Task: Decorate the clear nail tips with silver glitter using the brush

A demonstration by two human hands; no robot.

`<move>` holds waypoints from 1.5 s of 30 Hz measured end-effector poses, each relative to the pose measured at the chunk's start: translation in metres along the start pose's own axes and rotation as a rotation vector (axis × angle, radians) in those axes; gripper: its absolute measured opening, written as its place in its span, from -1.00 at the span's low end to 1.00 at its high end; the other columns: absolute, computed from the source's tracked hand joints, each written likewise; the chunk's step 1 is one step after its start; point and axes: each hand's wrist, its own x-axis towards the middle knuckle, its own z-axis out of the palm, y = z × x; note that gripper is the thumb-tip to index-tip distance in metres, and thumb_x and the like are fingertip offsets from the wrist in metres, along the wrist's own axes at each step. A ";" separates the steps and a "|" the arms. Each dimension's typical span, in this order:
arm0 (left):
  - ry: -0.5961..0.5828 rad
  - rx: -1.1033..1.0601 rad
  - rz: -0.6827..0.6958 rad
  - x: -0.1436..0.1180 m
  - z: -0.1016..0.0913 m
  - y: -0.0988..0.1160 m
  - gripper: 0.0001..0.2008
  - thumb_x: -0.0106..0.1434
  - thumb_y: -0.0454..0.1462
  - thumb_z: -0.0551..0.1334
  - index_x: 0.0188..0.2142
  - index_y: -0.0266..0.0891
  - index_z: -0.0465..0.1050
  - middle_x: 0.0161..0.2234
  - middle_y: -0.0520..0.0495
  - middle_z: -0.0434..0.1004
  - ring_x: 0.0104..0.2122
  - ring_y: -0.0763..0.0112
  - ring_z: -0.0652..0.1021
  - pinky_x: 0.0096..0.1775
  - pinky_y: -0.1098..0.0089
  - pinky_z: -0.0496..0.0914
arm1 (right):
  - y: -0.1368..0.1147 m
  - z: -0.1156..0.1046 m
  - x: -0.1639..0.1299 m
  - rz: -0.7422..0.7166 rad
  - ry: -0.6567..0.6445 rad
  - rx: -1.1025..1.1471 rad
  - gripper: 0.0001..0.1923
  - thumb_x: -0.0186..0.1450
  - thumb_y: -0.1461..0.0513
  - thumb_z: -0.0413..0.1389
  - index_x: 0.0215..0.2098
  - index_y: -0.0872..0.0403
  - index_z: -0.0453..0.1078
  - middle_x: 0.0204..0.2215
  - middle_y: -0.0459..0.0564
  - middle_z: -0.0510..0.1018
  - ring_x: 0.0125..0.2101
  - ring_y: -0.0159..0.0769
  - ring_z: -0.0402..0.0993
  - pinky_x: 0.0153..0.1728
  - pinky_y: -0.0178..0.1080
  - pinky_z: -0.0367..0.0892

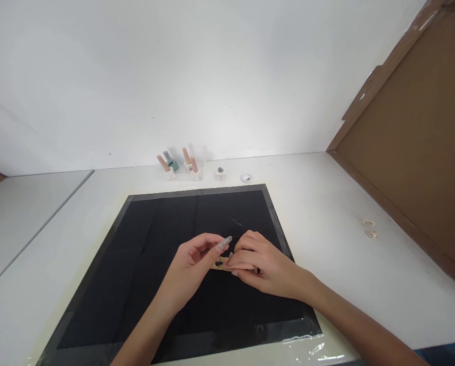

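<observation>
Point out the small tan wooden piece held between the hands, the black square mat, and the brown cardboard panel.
small tan wooden piece [223, 263], head view, exposed middle between the fingers.
black square mat [166, 218], head view, bare upper-left surface.
brown cardboard panel [421, 152], head view, flat face.

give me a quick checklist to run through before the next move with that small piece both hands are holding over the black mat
1. Both hands on the piece: left hand and right hand pinch the small tan piece from either side: ok.
2. Piece over the black mat, not past its edge: ok.
3. Which way the piece faces, and its exact shape: cannot tell, fingers cover most of it.
4. Tiny bits lying loose on the mat beyond the hands: apart from the hands: ok.
5. Small stands with pegs at the wall upright, away from the hands: ok.
6. Two small rings on the white table to the right, off the mat: ok.
</observation>
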 end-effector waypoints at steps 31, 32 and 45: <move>-0.054 0.236 0.012 -0.002 0.000 0.003 -0.85 0.22 -0.25 0.18 -0.30 -0.20 0.52 -0.37 -0.01 0.57 -0.35 0.34 0.54 -0.30 0.40 0.44 | 0.000 0.000 0.001 -0.063 0.012 0.007 -0.85 0.29 0.34 0.05 -0.23 0.08 0.45 -0.34 -0.05 0.47 -0.27 -0.32 0.30 -0.18 -0.23 0.22; -0.054 0.241 0.011 -0.002 0.000 0.004 -0.85 0.22 -0.25 0.18 -0.30 -0.20 0.52 -0.38 -0.02 0.57 -0.36 0.34 0.54 -0.31 0.40 0.44 | 0.000 0.000 0.001 -0.070 0.012 0.005 -0.85 0.29 0.34 0.05 -0.23 0.07 0.45 -0.33 -0.05 0.48 -0.26 -0.32 0.30 -0.18 -0.23 0.22; -0.056 0.253 0.030 -0.002 0.000 0.007 -0.84 0.23 -0.25 0.16 -0.31 -0.22 0.51 -0.35 -0.05 0.57 -0.33 0.31 0.53 -0.27 0.35 0.44 | 0.002 0.002 -0.001 -0.153 0.011 0.022 -0.87 0.27 0.32 0.06 -0.25 0.07 0.43 -0.32 -0.04 0.54 -0.29 -0.29 0.33 -0.22 -0.18 0.24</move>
